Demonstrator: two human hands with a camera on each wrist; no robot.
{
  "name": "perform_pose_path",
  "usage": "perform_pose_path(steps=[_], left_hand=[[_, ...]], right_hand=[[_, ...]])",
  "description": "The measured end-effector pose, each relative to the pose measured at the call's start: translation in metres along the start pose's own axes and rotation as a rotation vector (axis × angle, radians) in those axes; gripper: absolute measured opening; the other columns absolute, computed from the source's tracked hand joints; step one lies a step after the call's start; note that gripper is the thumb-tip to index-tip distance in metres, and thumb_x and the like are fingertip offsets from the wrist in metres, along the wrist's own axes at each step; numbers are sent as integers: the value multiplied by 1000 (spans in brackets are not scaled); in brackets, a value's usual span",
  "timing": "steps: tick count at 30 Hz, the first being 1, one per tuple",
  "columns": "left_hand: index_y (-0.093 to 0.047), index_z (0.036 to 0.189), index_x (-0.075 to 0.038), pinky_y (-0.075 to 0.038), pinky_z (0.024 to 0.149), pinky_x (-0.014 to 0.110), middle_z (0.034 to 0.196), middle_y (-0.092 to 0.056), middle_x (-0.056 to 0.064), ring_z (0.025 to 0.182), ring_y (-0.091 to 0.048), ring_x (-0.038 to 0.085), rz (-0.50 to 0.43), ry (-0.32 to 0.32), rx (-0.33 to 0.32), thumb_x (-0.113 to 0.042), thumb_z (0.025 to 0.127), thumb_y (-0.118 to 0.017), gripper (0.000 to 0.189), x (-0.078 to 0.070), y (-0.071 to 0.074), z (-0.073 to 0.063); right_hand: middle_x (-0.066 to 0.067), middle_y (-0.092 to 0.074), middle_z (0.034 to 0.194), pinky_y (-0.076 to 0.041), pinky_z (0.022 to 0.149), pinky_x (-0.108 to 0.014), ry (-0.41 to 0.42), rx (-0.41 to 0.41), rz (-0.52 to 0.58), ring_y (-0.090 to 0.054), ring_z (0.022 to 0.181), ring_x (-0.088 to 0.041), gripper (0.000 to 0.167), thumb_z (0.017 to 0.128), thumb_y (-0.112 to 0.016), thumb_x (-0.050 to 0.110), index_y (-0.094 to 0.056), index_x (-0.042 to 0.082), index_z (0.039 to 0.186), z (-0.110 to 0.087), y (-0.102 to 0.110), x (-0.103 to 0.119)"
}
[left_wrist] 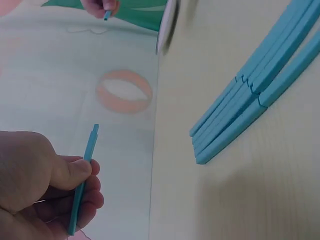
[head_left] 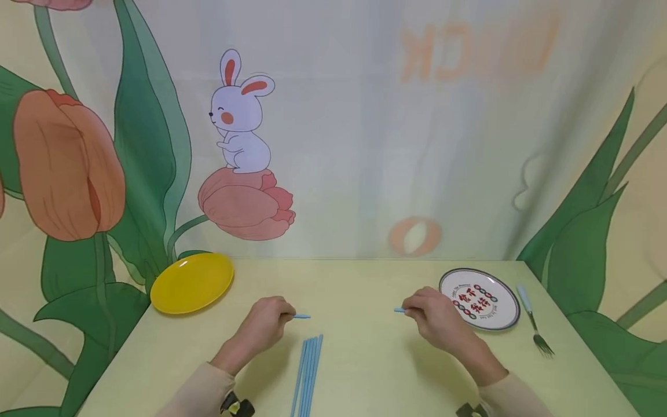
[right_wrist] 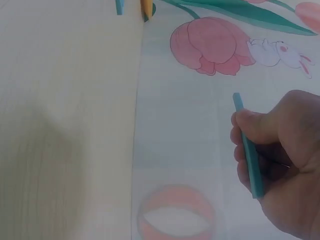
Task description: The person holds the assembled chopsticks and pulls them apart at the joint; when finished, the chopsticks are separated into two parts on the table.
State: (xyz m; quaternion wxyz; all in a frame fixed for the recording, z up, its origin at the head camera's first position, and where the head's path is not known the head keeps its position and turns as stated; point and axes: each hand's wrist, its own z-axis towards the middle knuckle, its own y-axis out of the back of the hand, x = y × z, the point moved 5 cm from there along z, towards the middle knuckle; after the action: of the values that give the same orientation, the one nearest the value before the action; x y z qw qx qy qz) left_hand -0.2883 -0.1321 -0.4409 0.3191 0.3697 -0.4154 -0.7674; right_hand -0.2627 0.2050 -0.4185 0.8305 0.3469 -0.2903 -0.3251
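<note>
While working above a table (head_left: pixel 365 359), pinches a blue stick (left_wrist: pixel 80 197) in the left hand (head_left: pixel 263 321) and, well apart, a second stick (right_wrist: pixel 250 155) in the right hand (head_left: pixel 435 318). Has other sticks (head_left: pixel 308 373) side by side, near and left of centre, a yellow plate (head_left: pixel 191 284) far left, a white plate (head_left: pixel 504 302) and fork (head_left: pixel 532 318) far right.

head view bright; soft shadows on table (head_left: pixel 359 359); glint on yellow plate (head_left: pixel 191 285); wrist views dimmer.
</note>
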Motion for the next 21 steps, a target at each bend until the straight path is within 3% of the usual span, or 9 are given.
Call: perform_pose_path(steps=[3, 14, 21], left_hand=[[-76, 82, -7, -53, 65, 25, 75, -67, -2, 70, -62, 13, -14, -57, -7, 2, 81, -72, 10, -7, 0, 0], [-76, 83, -6, -48, 59, 19, 76, -65, -3, 66, -56, 6, -47, -57, -38, -1, 83, -71, 7, -16, -4, 7], [-76, 84, -5, -47, 59, 18, 78, -66, -2, 66, -56, 7, -46, -56, -29, 1, 84, -67, 11, -17, -7, 6]], right_hand=[[5, -66, 79, -50, 65, -23, 35, 20, 28, -56, 75, -7, 14, 77, -77, 0, -73, 12, 81, -1, -6, 7], [10, -66, 80, -48, 62, -19, -41, 93, 17, -55, 74, -3, 13, 76, -80, 5, -75, 16, 82, -7, -12, 8], [10, -65, 79, -49, 62, -19, -47, 116, 40, -56, 73, -4, 13, 75, -80, 4, -75, 15, 81, -12, -12, 10]])
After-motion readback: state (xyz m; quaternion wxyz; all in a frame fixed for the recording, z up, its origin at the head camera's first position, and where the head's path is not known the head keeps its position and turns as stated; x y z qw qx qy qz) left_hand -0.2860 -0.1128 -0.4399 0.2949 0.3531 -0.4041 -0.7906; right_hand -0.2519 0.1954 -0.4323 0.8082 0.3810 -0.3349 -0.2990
